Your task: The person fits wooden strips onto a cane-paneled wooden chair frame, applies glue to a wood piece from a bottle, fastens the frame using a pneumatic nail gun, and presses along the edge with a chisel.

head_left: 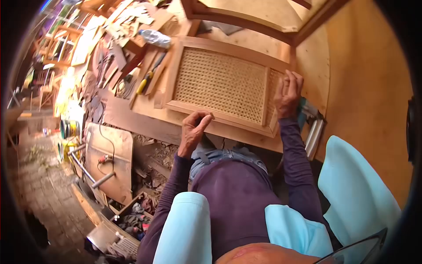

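Note:
A wooden frame [223, 46] with a woven cane panel [217, 81] lies on the workbench in front of me. A thin wooden strip [265, 97] runs across the cane near its right end. My left hand [192, 130] is at the frame's near edge, thumb and forefinger pinched together. Something small and pale shows at those fingertips, too small to name. Over the frame's right rail, my right hand [288, 94] has its fingers curled round the wood; its palm side is hidden. Beside my right wrist is a teal and grey power tool [311, 116], partly covered by my arm.
Beyond the frame stands a larger wooden piece with legs and rails [246, 20]. Left on the bench are a plastic bottle [155, 38], a yellow-handled tool [143, 84] and piled wood offcuts [127, 26]. A board [109, 154] with a cable leans below left, near a box of rags [135, 215].

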The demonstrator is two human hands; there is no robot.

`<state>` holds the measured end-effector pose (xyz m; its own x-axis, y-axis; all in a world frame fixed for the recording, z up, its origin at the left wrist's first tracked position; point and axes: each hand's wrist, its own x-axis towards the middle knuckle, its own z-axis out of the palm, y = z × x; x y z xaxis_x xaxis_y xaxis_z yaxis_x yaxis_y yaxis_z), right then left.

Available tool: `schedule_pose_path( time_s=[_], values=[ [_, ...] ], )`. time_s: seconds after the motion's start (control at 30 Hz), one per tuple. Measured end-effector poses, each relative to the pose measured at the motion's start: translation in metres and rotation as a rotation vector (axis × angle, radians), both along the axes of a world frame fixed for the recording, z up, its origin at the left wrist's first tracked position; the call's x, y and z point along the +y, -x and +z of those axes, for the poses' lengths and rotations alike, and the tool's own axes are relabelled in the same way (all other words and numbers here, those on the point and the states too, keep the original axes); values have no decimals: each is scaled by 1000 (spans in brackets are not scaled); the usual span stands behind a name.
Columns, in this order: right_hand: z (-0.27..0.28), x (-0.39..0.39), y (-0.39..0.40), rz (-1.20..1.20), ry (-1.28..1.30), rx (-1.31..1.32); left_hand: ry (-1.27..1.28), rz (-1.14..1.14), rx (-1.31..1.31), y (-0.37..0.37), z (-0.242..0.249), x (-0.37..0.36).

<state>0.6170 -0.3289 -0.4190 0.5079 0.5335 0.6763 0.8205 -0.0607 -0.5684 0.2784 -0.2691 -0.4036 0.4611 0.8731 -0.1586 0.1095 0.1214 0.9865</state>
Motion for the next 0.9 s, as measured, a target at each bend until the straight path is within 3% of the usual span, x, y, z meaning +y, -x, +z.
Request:
schedule_pose_path(
  time_s=[0.17, 0.37, 0.47, 0.67, 0.83, 0.9],
  values=[
    [59, 132, 63, 456, 24, 117, 16, 132, -14, 33, 4, 13],
    [49, 326, 169, 701, 79, -98, 58, 261, -88, 72, 10, 14],
    [34, 402, 210, 615, 418, -185, 78, 324, -135, 96, 8, 18],
    [-13, 496, 248, 396, 753, -339, 38, 417, -186, 150, 24, 54],
    [-21, 501, 249, 431, 709, -368, -13, 486, -184, 167, 45, 94],
    [-21, 496, 246, 512, 546, -305, -45, 472, -152, 168, 51, 110]
  ],
)
